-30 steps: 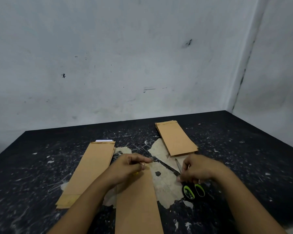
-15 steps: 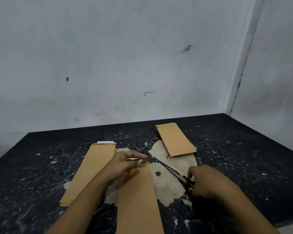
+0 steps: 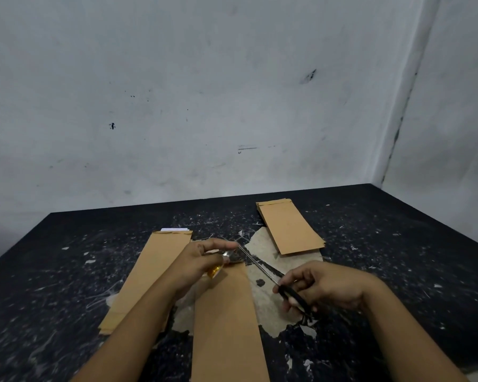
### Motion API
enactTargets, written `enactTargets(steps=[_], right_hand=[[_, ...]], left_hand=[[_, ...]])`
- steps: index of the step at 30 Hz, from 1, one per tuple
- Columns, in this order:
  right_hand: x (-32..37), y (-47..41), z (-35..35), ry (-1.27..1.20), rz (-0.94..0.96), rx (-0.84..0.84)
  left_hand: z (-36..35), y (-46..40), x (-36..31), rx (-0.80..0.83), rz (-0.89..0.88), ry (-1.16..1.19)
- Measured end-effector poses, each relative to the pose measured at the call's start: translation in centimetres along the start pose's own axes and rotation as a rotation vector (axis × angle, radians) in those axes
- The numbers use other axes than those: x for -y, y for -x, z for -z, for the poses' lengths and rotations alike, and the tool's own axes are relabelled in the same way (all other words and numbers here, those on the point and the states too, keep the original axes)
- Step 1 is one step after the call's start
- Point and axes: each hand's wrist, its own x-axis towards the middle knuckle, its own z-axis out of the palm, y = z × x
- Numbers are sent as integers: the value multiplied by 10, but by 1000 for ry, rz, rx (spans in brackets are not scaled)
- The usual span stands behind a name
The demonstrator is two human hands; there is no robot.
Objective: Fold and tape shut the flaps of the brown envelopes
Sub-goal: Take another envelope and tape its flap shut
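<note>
I observe the left hand [image 3: 202, 257] curled around a yellow tape roll [image 3: 215, 270], held at the top edge of the centre envelope [image 3: 226, 321], which lies flat on the black counter [image 3: 398, 257]. The right hand [image 3: 323, 288] grips the black handles of the scissors [image 3: 265, 268]; the blades point toward the left hand's fingertips [image 3: 229, 245]. I cannot tell whether the blades touch the tape. A stack of envelopes [image 3: 149, 271] lies to the left; a second stack [image 3: 290, 227] lies further back on the right.
</note>
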Motion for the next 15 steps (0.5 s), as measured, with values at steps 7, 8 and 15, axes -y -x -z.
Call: enactTargets(steps=[7,8,15], right_hand=[[2,-9,2,-3,24,46],[3,-10,2,3,30,35],[4,-14,0,48,68,36]], left_hand=[[-2,0,-1,2,3,64],[-2,0,-1,8,3,70],[-5,0,1,35,-2,70]])
